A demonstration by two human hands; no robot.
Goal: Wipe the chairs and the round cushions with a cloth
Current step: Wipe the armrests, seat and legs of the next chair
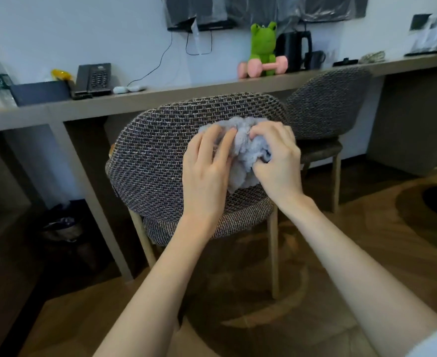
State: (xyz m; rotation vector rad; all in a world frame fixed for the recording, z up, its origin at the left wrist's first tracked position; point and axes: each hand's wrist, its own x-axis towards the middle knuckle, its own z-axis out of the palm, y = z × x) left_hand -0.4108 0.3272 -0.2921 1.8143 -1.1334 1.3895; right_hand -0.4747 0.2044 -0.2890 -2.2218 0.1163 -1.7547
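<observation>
— Where are we?
— Our right hand [276, 155] grips the bunched cloth [245, 150] at the back of the near chair [155, 155]; our left hand [207, 166] presses it, fingers straight.
— What's left?
— Probably most: the far chair [325, 104] too, and we see no cushions.

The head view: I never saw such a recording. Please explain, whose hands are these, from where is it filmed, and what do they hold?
No machine is here. A person wears one wide camera on the head, so you see that person's own arms. The left hand lies with straight fingers on a crumpled grey cloth; the right hand grips it, at the backrest of a woven chair. Behind, a long desk carries a telephone, a green frog toy and a black kettle.
</observation>
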